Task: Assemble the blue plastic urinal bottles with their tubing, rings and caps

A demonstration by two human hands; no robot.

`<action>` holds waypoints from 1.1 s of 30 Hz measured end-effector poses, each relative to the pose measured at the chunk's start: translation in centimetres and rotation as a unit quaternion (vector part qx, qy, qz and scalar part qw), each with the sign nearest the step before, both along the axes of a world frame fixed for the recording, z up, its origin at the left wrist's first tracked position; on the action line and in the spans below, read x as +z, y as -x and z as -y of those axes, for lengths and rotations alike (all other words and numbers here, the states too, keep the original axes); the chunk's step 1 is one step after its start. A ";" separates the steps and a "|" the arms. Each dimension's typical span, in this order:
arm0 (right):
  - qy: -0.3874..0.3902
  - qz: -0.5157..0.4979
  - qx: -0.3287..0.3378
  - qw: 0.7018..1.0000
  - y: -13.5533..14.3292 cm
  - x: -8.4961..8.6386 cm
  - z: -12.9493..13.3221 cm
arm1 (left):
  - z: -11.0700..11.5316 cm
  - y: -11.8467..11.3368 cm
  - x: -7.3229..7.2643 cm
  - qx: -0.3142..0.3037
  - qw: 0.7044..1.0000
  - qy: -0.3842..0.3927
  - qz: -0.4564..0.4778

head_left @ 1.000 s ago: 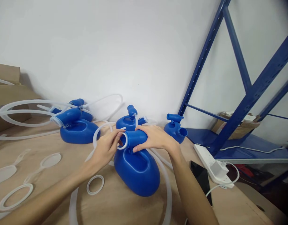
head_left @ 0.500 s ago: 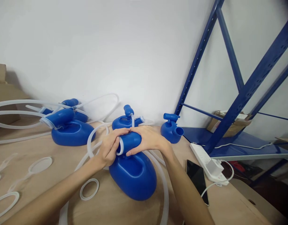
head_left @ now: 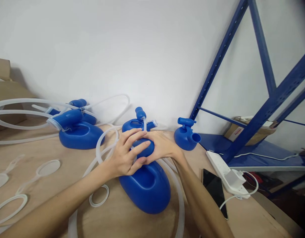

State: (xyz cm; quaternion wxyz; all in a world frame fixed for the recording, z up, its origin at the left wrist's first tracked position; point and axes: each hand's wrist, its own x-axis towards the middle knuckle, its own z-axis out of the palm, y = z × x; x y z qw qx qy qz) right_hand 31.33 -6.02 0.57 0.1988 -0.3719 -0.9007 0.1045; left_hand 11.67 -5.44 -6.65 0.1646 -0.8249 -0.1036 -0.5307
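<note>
Jug (head_left: 149, 193): blue, on the table in front of the person, its neck (head_left: 145, 148) between both hands, its rounded body toward the near edge.
Wall (head_left: 132, 53): pale and plain, behind everything.
Rack (head_left: 256, 123): blue metal, at the right, with a parcel (head_left: 250, 136) on its shelf.
Table (head_left: 117, 218): light brown, carrying the jugs, hoses and small parts.
Cardboard box (head_left: 8, 94): at the far left, partly out of view.
Other jugs: blue too; a front left jug (head_left: 80, 136) with a rear left jug (head_left: 89, 119) close behind, a middle jug (head_left: 130, 125) just beyond the hands, and a right jug (head_left: 184, 138) near the rack, its round mouth open.
Hoses (head_left: 181, 208): whitish, looping at the left and running around the held jug.
Right hand (head_left: 163, 145): cupped around the far end of the neck, its fingers clamped on it.
Left hand (head_left: 129, 153): laid over the near end of the neck, fingers slightly apart; the thumb is hidden.
Power strip (head_left: 218, 167): white, right of the phone, with an adapter (head_left: 234, 178) plugged in.
Phone (head_left: 215, 190): dark screen up, near the right forearm.
Cap (head_left: 48, 168): round, whitish, lying flat at the left.
Ring (head_left: 90, 199): white, flat, below the left wrist.
</note>
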 end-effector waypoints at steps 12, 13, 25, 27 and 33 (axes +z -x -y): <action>-0.079 0.050 -0.147 0.985 -4.1 3.8 3.4 | -0.8 3.1 4.4 0.046 0.962 0.174 -0.207; -0.082 0.033 -0.170 0.981 -4.9 4.1 3.7 | -0.8 3.3 4.6 0.061 0.957 0.190 -0.211; -0.044 -0.021 -0.247 0.968 -9.1 4.6 4.2 | -2.2 2.8 0.1 0.092 0.679 0.524 -0.505; -0.024 -0.011 -0.248 0.968 -9.1 4.6 4.2 | -2.1 2.0 -1.0 0.084 0.703 0.485 -0.513; 0.031 0.020 -0.178 0.983 -7.2 5.0 4.6 | -3.2 2.2 -2.0 0.096 0.738 0.465 -0.480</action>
